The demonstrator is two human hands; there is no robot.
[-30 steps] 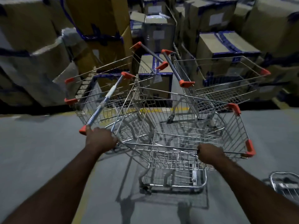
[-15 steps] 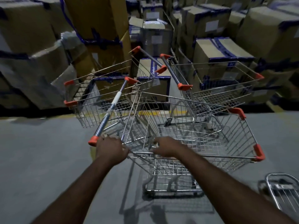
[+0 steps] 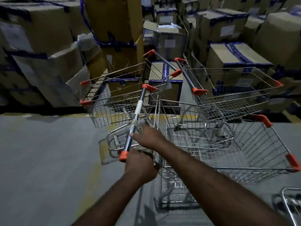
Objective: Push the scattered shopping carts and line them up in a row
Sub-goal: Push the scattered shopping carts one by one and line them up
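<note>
Chrome wire and orange plastic corners crowd the middle of the view: several shopping carts stand tangled at odd angles on the grey concrete floor (image 3: pixel 40 160), in front of stacked cardboard boxes (image 3: pixel 228 62). The near cart (image 3: pixel 244 154) sits right of centre, its basket reaching toward the right. The left cart (image 3: pixel 114 110) points its basket leftward, and its handle bar (image 3: pixel 138 108) slants down toward the person. Beyond them the far-right cart (image 3: pixel 236 95) faces right. One more handle (image 3: pixel 162 62) shows in the far middle, its cart mostly hidden. A fifth cart (image 3: pixel 291 207) pokes in at the near right edge, well apart from the others.

The left hand (image 3: pixel 140 168) is clenched, its grip apparently on the near cart's rim at the near-left corner, just beside the handle bar's orange end cap (image 3: pixel 123 156). The right hand (image 3: pixel 149 137) crosses over to the handle bar with the thumb laid against the chrome. Its fingers are hidden, so I cannot tell whether that grip is closed.

As a judgement, the task is at an early stage. No two carts stand parallel or nested, so no row exists yet. The step in hand looks like taking the left cart by its handle bar to swing it round. After that every cart, the stray one included, is left to be pushed into line.
</note>
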